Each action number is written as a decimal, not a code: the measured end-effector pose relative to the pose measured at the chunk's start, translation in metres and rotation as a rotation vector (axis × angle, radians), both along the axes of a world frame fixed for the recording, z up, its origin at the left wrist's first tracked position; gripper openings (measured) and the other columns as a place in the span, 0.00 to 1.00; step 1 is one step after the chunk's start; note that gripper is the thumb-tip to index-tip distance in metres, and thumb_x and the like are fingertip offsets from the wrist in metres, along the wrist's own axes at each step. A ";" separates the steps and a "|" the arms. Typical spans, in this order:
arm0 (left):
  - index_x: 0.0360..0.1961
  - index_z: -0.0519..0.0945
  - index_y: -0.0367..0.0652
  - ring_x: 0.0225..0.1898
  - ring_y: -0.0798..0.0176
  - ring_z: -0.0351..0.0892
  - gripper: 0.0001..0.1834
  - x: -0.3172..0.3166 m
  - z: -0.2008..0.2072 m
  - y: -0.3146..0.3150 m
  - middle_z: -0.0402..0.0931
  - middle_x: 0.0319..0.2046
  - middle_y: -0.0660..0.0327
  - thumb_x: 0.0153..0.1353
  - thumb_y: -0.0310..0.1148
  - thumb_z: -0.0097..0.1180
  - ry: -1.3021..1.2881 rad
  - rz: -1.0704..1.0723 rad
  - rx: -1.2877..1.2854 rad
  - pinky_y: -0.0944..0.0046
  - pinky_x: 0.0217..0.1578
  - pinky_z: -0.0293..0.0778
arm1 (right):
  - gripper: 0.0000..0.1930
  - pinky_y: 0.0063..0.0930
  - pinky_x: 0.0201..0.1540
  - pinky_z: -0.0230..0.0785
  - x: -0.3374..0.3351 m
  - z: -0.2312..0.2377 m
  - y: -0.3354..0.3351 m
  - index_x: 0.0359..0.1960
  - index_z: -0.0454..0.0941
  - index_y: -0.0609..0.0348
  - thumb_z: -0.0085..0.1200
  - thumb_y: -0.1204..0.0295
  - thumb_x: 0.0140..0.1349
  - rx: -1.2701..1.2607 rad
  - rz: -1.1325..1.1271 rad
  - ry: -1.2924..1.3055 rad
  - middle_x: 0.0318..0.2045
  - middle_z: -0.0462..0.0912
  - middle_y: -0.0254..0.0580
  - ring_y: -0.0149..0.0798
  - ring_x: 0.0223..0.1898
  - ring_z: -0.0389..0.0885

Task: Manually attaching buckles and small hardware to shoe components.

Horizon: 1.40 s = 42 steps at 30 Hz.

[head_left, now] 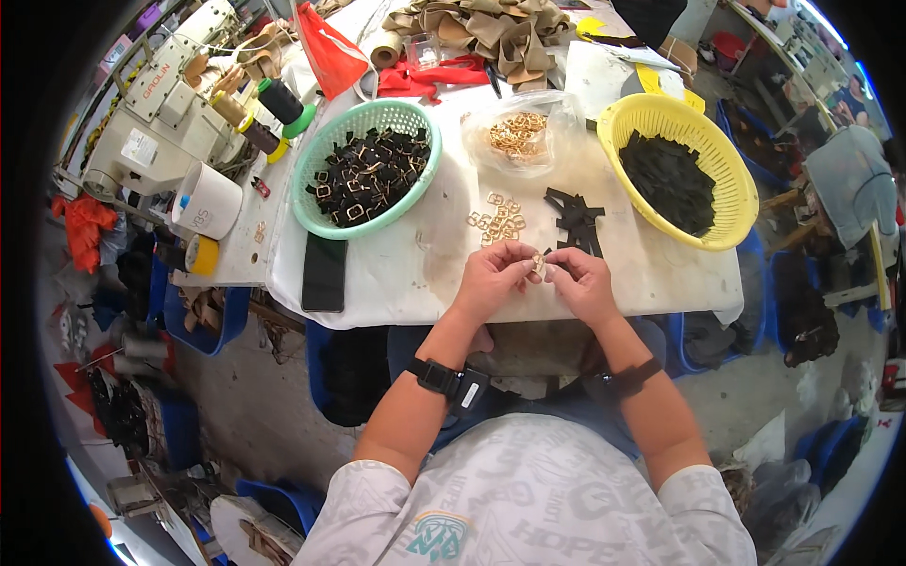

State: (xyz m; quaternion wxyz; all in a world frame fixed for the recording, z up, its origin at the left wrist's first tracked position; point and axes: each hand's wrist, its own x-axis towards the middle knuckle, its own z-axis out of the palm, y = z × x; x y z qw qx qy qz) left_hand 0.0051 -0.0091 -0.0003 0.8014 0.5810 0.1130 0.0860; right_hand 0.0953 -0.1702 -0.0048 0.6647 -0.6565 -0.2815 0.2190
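White-covered table [406, 283], hands [493, 281] [583, 283] pinching a gold buckle [539, 264], grey floor [274, 415], blue bins [236, 318] around

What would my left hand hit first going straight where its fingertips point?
Your left hand would likely meet your right hand first, just past the small gold piece it pinches, though depth is hard to judge.

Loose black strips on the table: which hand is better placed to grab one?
Probably the right hand: the black strips lie just beyond it, while the left hand sits nearer the loose gold buckles. Both, though, look occupied.
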 end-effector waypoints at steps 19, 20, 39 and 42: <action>0.42 0.80 0.33 0.32 0.68 0.84 0.08 -0.001 0.008 -0.009 0.83 0.32 0.58 0.62 0.23 0.56 0.087 -0.024 0.111 0.73 0.25 0.75 | 0.05 0.15 0.30 0.67 0.001 0.006 0.001 0.36 0.79 0.65 0.51 0.77 0.64 -0.085 0.011 -0.139 0.26 0.81 0.31 0.20 0.27 0.74; 0.41 0.80 0.33 0.32 0.67 0.84 0.08 0.000 0.009 -0.009 0.83 0.32 0.57 0.62 0.24 0.56 0.094 -0.001 0.097 0.73 0.25 0.76 | 0.05 0.15 0.30 0.67 0.001 0.006 0.001 0.36 0.79 0.65 0.51 0.77 0.64 -0.084 0.014 -0.094 0.26 0.81 0.31 0.19 0.27 0.74; 0.40 0.78 0.31 0.31 0.63 0.85 0.07 0.003 0.013 -0.008 0.83 0.32 0.54 0.63 0.24 0.55 0.148 0.063 -0.021 0.71 0.24 0.79 | 0.05 0.19 0.28 0.66 0.002 0.003 0.002 0.34 0.78 0.64 0.54 0.75 0.62 -0.077 -0.034 -0.128 0.23 0.79 0.33 0.23 0.25 0.73; 0.40 0.78 0.31 0.31 0.63 0.85 0.07 0.003 0.011 -0.008 0.83 0.32 0.54 0.63 0.24 0.55 0.140 0.074 -0.021 0.71 0.24 0.79 | 0.05 0.20 0.29 0.66 0.002 0.006 0.002 0.34 0.78 0.64 0.53 0.75 0.62 -0.090 -0.028 -0.142 0.23 0.79 0.34 0.23 0.25 0.73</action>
